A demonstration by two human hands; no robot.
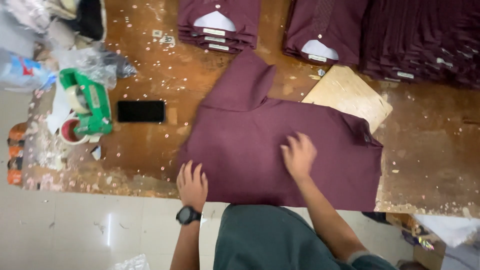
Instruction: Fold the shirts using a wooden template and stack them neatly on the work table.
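A maroon shirt [250, 135] lies spread face down on a worn wooden table [150, 165], one sleeve pointing toward the far side. My left hand [192, 185], with a black watch on its wrist, rests flat on the shirt's near left edge. My right hand [299, 155] presses flat on the shirt's middle, fingers spread. Neither hand grips anything. A thin wooden board [350, 92] sticks out from under the shirt at the upper right.
Stacks of folded maroon shirts [220, 25] [325, 30] [425, 45] line the far edge. A black phone [141, 111] and a green tape dispenser [87, 102] lie at the left, with plastic bags [95, 62] behind. Pale tiled floor [75, 230] lies below the table's near edge.
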